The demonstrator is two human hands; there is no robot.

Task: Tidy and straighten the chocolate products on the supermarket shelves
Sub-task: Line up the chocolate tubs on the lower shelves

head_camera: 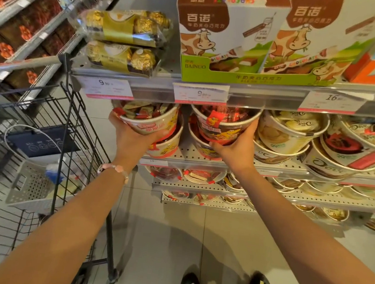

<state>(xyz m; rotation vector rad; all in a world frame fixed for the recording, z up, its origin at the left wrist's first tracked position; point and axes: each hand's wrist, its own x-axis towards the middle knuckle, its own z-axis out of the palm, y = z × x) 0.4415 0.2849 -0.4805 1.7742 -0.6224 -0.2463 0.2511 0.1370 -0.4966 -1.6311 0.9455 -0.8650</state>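
My left hand (133, 135) grips a cream-coloured chocolate tub (148, 117) from below, tilted, at the left end of the second shelf. My right hand (237, 145) holds a brown-and-red chocolate tub (223, 125) beside it, thumb under the base and fingers up its right side. Both tubs sit on top of similar tubs (167, 145) stacked beneath. To the right stand cream and brown Dove tubs (290, 135). On the shelf above are two clear packs of gold-foil chocolates (123, 41) and green-based cow-print chocolate display boxes (229, 36).
A black wire trolley (65, 142) with a white basket and a dark device stands close at the left. The shelf rail (257, 96) with price tags runs just above the tubs. Lower shelves hold more tubs (201, 176). My feet are on the tiled floor below.
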